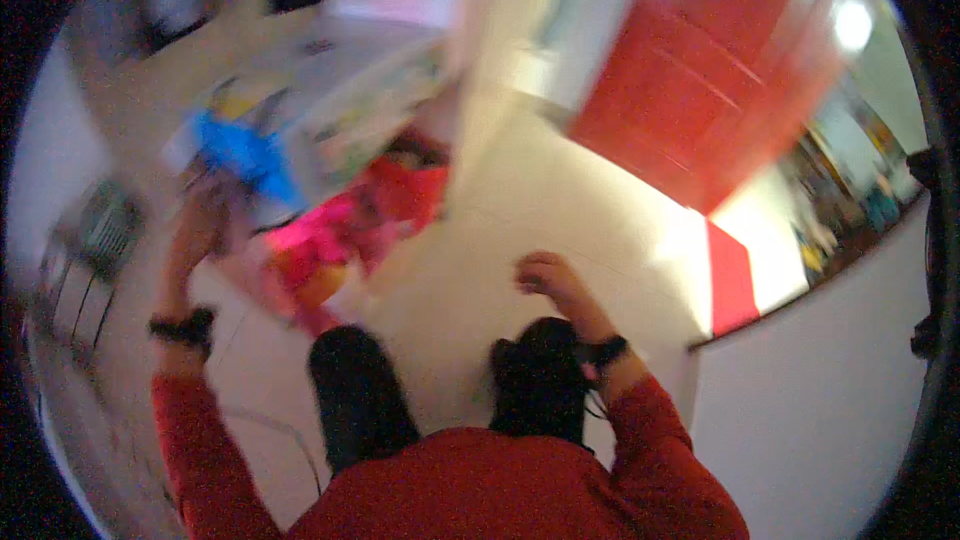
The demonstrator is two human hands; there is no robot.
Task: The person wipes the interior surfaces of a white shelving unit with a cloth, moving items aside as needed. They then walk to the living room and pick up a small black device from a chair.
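Strong motion blur covers the view. My left hand (pixel 214 202) is at the left, beside a bright blue thing (pixel 247 154) that looks like a crumpled bag or cloth; whether the hand grips it cannot be told. Just right of that hand lie pink and red cloth-like or plastic things (pixel 352 225), with a yellow-orange patch (pixel 319 281) at their lower end. My right hand (pixel 544 274) hangs over the pale floor with its fingers curled, and no held thing shows in it. Dark bands circle both wrists.
A tall red door or cabinet front (pixel 682 82) stands at the upper right. Right of it, shelves with assorted items (pixel 847 202) adjoin a white surface (pixel 810 390). A grey-green rack or chair-like frame (pixel 109 229) is at the far left. A cable (pixel 296 435) runs near my left leg.
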